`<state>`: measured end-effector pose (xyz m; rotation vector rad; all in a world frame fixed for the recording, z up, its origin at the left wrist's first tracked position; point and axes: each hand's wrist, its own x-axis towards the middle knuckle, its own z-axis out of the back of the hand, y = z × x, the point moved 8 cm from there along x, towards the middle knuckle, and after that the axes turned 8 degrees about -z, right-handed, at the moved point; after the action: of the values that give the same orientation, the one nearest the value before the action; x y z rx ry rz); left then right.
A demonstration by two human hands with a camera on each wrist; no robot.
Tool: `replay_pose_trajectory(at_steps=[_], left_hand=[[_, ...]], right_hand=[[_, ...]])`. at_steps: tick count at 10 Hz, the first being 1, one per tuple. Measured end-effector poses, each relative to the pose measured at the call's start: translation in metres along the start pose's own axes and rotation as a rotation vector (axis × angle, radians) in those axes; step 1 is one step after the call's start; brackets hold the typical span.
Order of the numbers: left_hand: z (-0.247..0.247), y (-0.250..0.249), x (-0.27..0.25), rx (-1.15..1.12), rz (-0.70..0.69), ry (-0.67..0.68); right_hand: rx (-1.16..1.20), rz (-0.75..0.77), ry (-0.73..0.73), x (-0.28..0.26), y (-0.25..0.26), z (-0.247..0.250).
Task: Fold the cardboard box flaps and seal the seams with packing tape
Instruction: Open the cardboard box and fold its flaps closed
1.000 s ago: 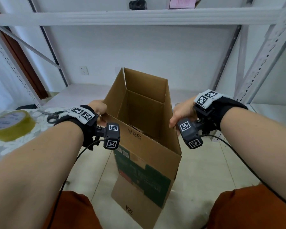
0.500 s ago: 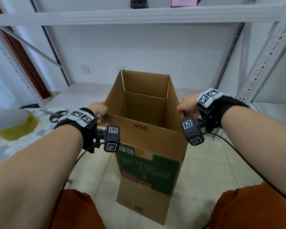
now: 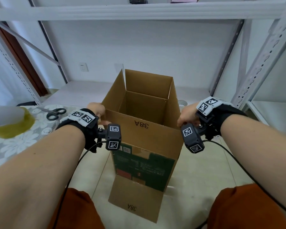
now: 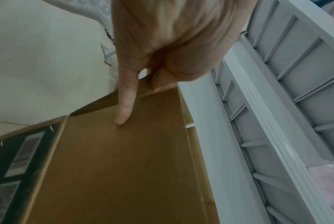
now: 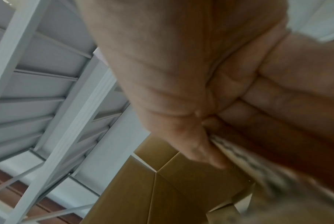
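A tall brown cardboard box (image 3: 145,142) marked 38A stands upright on the floor between my knees, its top flaps standing up and its inside hollow. My left hand (image 3: 97,109) grips the left flap's top edge, thumb outside on the cardboard (image 4: 124,109) in the left wrist view. My right hand (image 3: 186,113) grips the right flap's top edge (image 5: 219,145), fingers curled over it. A bottom flap (image 3: 135,202) lies out flat toward me. A yellowish roll of packing tape (image 3: 10,123) sits on the lace-covered table at left.
Black-handled scissors (image 3: 54,112) lie on the lace tablecloth (image 3: 15,149) behind the tape. White metal shelving (image 3: 262,63) rises behind and to the right. Pale floor tiles (image 3: 196,179) surround the box. My orange-clad knees (image 3: 248,207) flank it.
The box has been squared up from a skewed shape to a straight rectangle facing me. Both hands stayed on the side flaps and spread slightly apart.
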<state>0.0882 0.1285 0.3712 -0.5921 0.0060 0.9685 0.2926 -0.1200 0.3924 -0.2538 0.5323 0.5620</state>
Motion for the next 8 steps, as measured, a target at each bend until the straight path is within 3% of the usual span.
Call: replay_pose_trajectory(at_steps=[2,3,5,6,8], left_hand=[[-0.01,0.009,0.003,-0.594,0.072,-0.172],[-0.015,0.004,-0.006,-0.635,0.081,-0.155],[-0.019,0.01,-0.016,-0.562,0.092,-0.082],[-0.022,0.019,-0.016,-0.7,0.086,-0.123],[-0.029,0.03,-0.029,-0.806,0.21,-0.081]], right_hand=[[0.127,-0.021,-0.161,-0.001,-0.002,0.017],[0.227,-0.014,-0.211,0.016,-0.001,0.018],[0.203,-0.04,-0.282,0.019,-0.003,0.017],[0.25,-0.06,-0.296,0.021,-0.002,0.015],[0.267,-0.069,-0.346,0.023,0.006,0.011]])
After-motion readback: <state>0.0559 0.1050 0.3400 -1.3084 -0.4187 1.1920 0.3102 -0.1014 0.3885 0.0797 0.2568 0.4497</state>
